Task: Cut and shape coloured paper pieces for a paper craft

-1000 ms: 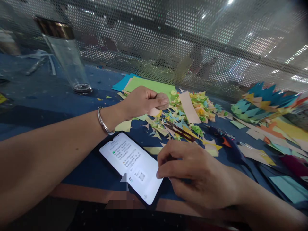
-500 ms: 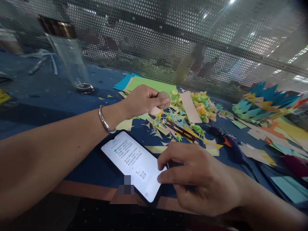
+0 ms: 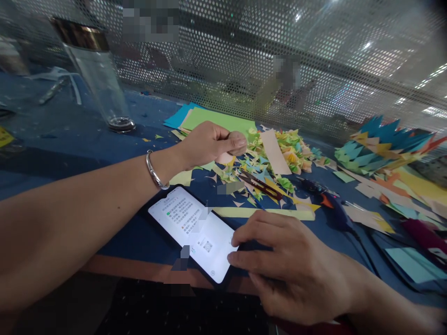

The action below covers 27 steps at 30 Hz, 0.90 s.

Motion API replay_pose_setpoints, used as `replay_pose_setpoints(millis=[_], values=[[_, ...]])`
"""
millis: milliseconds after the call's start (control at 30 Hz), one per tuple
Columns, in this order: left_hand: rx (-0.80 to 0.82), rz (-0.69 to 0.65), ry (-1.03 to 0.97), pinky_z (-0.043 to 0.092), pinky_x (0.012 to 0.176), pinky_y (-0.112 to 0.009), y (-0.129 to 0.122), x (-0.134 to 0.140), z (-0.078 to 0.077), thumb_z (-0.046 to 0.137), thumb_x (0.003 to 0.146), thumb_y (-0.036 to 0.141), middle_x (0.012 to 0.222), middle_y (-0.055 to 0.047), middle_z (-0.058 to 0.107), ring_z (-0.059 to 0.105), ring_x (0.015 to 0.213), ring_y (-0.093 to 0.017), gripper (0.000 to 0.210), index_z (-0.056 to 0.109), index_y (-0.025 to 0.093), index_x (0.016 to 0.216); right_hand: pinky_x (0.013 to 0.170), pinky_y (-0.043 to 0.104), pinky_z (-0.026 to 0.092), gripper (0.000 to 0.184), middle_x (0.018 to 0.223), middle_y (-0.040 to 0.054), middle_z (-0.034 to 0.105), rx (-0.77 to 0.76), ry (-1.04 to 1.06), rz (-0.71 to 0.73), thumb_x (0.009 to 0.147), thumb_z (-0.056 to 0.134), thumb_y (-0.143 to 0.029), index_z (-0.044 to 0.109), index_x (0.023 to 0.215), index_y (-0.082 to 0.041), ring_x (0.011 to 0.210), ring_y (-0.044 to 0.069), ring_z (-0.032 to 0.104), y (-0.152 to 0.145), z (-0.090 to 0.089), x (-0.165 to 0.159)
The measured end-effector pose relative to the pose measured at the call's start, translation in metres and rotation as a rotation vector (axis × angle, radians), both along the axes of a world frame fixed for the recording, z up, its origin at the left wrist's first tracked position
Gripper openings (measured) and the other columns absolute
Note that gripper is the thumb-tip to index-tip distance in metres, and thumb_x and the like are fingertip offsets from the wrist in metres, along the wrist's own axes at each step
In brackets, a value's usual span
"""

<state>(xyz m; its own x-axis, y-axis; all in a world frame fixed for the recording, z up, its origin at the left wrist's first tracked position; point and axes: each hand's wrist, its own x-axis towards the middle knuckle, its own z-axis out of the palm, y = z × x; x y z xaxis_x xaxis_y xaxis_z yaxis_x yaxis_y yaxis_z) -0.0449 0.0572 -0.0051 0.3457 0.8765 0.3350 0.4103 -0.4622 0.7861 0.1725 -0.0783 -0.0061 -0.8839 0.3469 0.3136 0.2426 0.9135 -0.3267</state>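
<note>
My left hand [image 3: 213, 144] is closed in a pinch above the paper scraps, with a small pale pink paper piece [image 3: 224, 158] showing under its fingers. A silver bangle [image 3: 156, 170] circles that wrist. Below it, a smartphone [image 3: 193, 232] lies tilted on the blue tabletop near the front edge, its screen lit with text and a small square code. My right hand [image 3: 293, 260] hovers at the phone's lower right side. Its fingers are bent and apart, the tips over or against the screen's edge; contact cannot be made out.
Scissors [image 3: 260, 184] lie on paper scraps [image 3: 251, 167] beside a peach strip [image 3: 275, 151]. Green sheets [image 3: 220, 118] are behind. A glue gun [image 3: 330, 204] with a cord lies right, near a layered paper piece [image 3: 384, 146]. A glass bottle [image 3: 101, 83] stands left; a perforated screen [image 3: 209, 60] backs the table.
My right hand has shifted slightly toward me, and its fingers are a little more spread. My left hand keeps its pinch in nearly the same spot. The view has tilted slightly.
</note>
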Motion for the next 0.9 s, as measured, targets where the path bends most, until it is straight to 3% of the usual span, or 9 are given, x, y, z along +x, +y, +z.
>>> replay_pose_setpoints(millis=[233, 400, 900], values=[[-0.019, -0.006, -0.090, 0.024, 0.049, -0.028, -0.003, 0.003, 0.003, 0.066, 0.085, 0.053, 0.053, 0.002, 0.041, 0.034, 0.053, -0.010, 0.046, 0.059, 0.016, 0.058, 0.077, 0.034, 0.049, 0.027, 0.106, 0.0107, 0.068, 0.005, 0.103, -0.055, 0.084, 0.060, -0.013, 0.072, 0.107, -0.011, 0.089, 0.018, 0.060, 0.005, -0.005, 0.002], [-0.008, -0.004, -0.102, 0.020, 0.048, -0.027, -0.004, 0.002, 0.005, 0.065, 0.085, 0.050, 0.051, 0.003, 0.036, 0.030, 0.050, -0.009, 0.047, 0.052, 0.017, 0.054, 0.085, 0.036, 0.049, 0.028, 0.110, 0.0120, 0.067, -0.017, 0.106, -0.067, 0.087, 0.062, -0.017, 0.070, 0.113, -0.010, 0.096, 0.019, 0.060, 0.009, -0.008, -0.001], [-0.024, -0.031, -0.166, 0.021, 0.050, -0.028, 0.000, -0.002, 0.000, 0.064, 0.087, 0.051, 0.050, 0.004, 0.035, 0.029, 0.050, -0.009, 0.052, 0.045, 0.019, 0.051, 0.096, 0.045, 0.047, 0.063, 0.134, 0.0162, 0.060, 0.019, 0.011, -0.095, 0.086, 0.066, -0.062, 0.064, 0.130, -0.017, 0.115, 0.028, 0.057, 0.007, -0.010, -0.022]])
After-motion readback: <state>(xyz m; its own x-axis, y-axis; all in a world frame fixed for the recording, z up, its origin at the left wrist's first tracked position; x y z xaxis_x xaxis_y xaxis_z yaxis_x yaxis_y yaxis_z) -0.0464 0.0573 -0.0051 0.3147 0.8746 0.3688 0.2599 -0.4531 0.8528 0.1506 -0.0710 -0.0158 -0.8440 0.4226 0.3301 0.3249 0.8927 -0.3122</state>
